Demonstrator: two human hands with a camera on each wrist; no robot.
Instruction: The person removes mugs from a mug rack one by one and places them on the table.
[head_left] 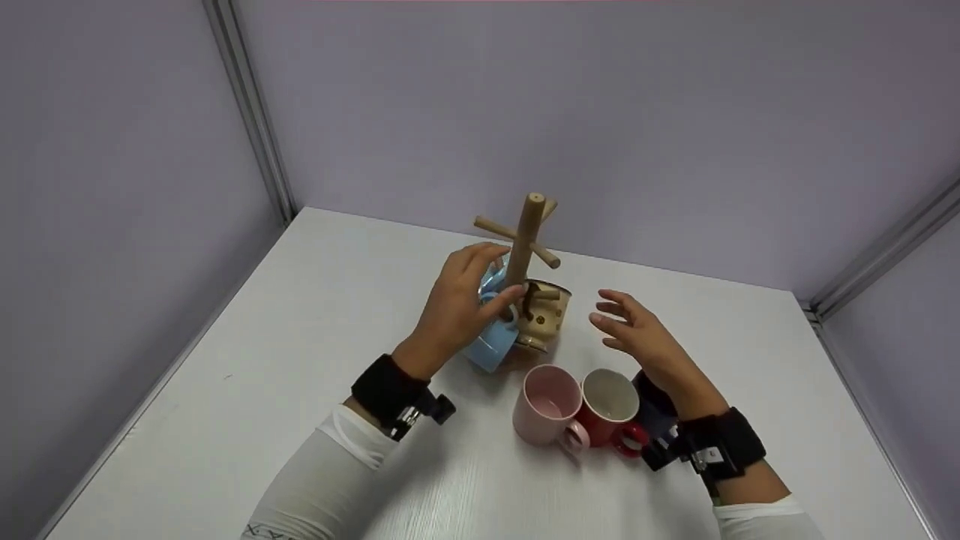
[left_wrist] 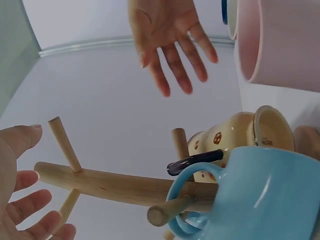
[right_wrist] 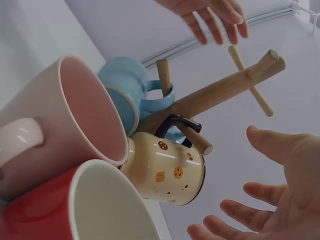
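A wooden mug tree (head_left: 525, 240) stands mid-table. A light blue mug (head_left: 491, 346) hangs by its handle on a lower left peg, and a cream spotted mug (head_left: 545, 319) with a dark handle hangs on the right side. My left hand (head_left: 491, 277) is open beside the blue mug, its fingers (left_wrist: 22, 200) spread and apart from the mug (left_wrist: 260, 195) in the left wrist view. My right hand (head_left: 611, 319) hovers open just right of the cream mug (right_wrist: 165, 170), holding nothing.
A pink mug (head_left: 547, 401) and a red mug (head_left: 611, 405) stand upright side by side in front of the tree. A dark blue mug (head_left: 654, 401) is partly hidden behind my right wrist. Grey partition walls close in the white table (head_left: 300, 337).
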